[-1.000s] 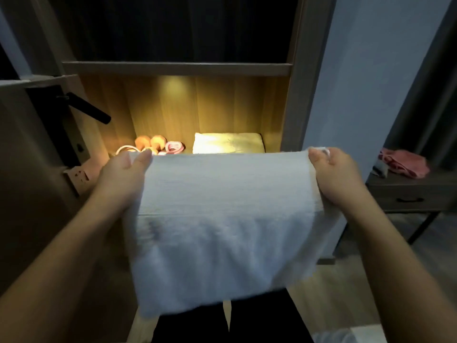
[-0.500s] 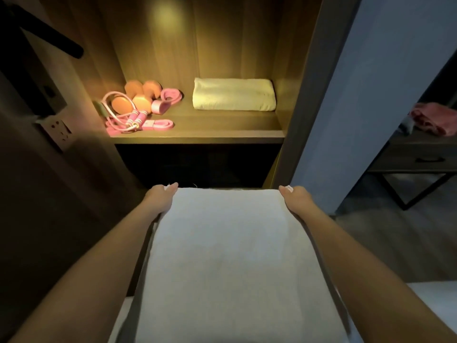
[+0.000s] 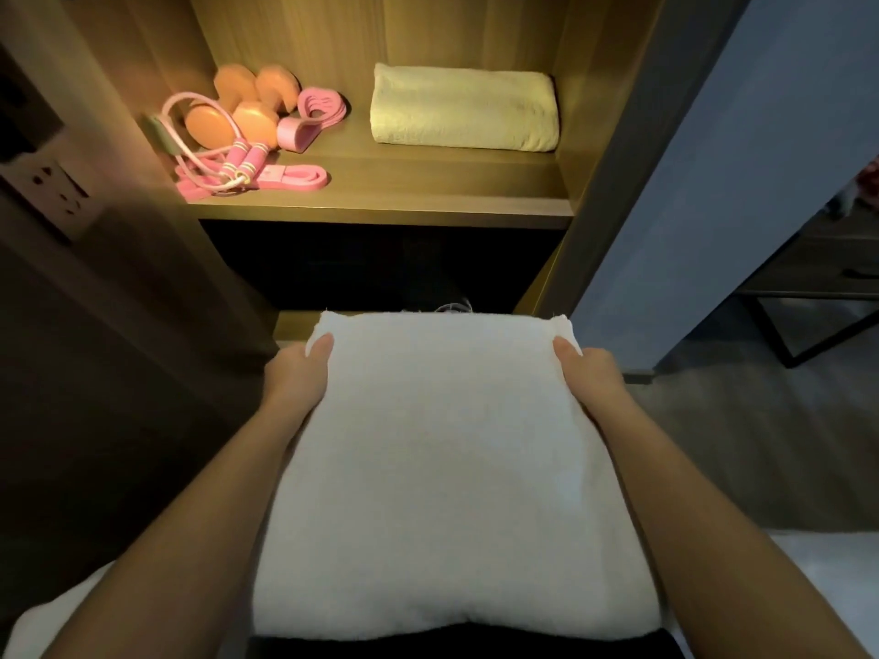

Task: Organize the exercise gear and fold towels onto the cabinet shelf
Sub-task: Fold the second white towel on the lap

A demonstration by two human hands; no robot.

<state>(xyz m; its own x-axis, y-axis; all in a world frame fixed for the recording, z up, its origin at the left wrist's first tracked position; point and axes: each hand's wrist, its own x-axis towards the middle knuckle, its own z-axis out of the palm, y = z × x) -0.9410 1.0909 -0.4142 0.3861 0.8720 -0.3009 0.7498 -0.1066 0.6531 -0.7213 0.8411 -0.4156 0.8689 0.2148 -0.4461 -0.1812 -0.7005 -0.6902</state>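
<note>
Warm lamplight is pooling on the brown wooden cabinet shelf (image 3: 380, 202). At its left the exercise gear is lying in a cluster: a pink skipping rope with padded handles (image 3: 236, 156), two rounded orange dumbbells (image 3: 209, 126) behind it, and flat pink resistance bands (image 3: 297, 177) just beside. To their right a folded cream towel (image 3: 463, 109) is sitting against the back wall, its long axis running side to side.

Lower and nearer, the left hand (image 3: 297, 378) and the right hand (image 3: 592, 378) are gripping opposite side edges of a white folded terry towel (image 3: 447, 468). The thumbs are pressing on top, the fingers are hidden beneath, and the hands are well apart. What the towel is resting on cannot be told.

The shelf is lying ahead of and above both hands. The white towel's long axis is pointing from the person toward the cabinet, crosswise to the cream one, so it is probably needing another fold or a quarter turn. The right hand is sitting nearer the cream towel's side.

Further right, a blue-grey wall (image 3: 713, 183) is standing beside the cabinet, with a dark metal-legged side table (image 3: 818, 283) on grey flooring (image 3: 713, 444).
</note>
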